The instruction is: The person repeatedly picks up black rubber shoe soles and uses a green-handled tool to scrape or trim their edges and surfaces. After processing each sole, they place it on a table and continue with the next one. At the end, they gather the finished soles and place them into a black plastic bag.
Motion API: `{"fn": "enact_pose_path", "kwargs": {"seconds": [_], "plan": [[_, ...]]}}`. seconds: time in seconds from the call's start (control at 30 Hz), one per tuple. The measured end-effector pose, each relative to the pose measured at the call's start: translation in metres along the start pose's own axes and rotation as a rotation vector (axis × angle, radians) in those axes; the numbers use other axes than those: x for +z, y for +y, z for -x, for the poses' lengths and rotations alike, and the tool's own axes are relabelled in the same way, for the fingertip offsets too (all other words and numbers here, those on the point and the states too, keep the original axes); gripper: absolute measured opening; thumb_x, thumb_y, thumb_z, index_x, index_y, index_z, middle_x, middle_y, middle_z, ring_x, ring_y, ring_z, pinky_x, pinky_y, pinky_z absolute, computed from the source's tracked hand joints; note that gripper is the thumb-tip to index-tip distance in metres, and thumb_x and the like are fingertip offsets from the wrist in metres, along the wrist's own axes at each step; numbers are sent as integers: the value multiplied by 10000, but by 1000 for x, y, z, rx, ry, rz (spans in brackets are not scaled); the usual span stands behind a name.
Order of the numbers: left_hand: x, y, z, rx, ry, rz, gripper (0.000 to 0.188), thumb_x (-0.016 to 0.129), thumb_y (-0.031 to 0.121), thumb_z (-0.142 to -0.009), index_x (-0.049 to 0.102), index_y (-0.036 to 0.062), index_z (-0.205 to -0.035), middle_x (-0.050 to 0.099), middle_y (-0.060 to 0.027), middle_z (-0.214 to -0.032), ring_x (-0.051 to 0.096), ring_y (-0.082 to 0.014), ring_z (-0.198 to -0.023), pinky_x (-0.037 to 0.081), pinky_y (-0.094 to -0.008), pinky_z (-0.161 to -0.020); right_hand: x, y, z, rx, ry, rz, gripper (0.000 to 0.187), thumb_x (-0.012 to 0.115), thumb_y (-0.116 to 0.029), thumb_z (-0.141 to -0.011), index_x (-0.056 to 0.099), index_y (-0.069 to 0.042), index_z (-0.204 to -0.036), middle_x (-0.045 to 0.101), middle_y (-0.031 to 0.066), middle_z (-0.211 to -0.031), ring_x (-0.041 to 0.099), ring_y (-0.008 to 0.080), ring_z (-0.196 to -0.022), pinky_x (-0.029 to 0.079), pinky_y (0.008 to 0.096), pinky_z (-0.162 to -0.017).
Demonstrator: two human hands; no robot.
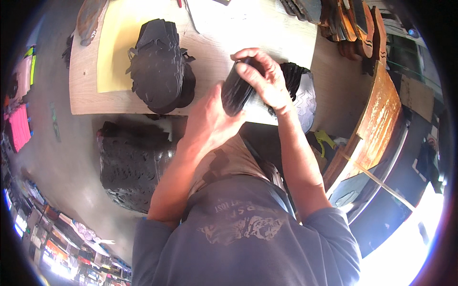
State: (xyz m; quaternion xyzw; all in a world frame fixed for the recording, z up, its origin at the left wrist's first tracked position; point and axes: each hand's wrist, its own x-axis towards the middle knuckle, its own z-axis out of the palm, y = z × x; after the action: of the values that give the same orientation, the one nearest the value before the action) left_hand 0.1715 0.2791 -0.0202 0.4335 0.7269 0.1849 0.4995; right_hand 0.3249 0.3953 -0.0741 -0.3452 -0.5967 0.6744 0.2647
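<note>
My left hand [211, 120] and my right hand [269, 86] hold a thick stack of thin black sheet pieces [237, 90] between them, above the table's near edge. The left hand closes round its lower end, while the right thumb and fingers grip the upper end. Edges of many layers show on the side of the bundle, but its full outline is hidden by my hands. To the left lies a pile of flat black cut pieces [156, 66] with small side tabs. Just right of my right wrist are more black layered pieces [292, 76] and a grey patterned sole-shaped piece [306, 102].
The light wooden table [210, 66] carries a yellow sheet [114, 62] at left. Sole-shaped boards [350, 24] crowd the far right corner. A curved brown wooden panel [377, 119] stands at right. Below the table's left edge sits a large black bundle [131, 167].
</note>
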Motion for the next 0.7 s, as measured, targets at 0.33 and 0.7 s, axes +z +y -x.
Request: {"fn": "enact_pose_path", "kwargs": {"seconds": [0.33, 0.7], "plan": [[17, -1, -45, 18, 153, -300, 914, 815, 332, -810, 328, -35, -1491, 522, -276, -1379, 585, -409, -1249, 494, -470, -1056, 11, 77, -32, -10, 530, 47, 220, 578, -137, -960, 750, -20, -1032, 754, 89, -1090, 660, 176, -1016, 477, 302, -981], [13, -10, -51, 15, 197, -254, 907, 833, 292, -786, 349, -44, -1476, 542, -275, -1367, 585, -408, -1250, 491, -459, -1054, 8, 46, -39, 213, 162, 595, 494, 388, -369, -1054, 748, -33, -1075, 737, 221, -1053, 691, 385, -1021, 508, 417, -968]]}}
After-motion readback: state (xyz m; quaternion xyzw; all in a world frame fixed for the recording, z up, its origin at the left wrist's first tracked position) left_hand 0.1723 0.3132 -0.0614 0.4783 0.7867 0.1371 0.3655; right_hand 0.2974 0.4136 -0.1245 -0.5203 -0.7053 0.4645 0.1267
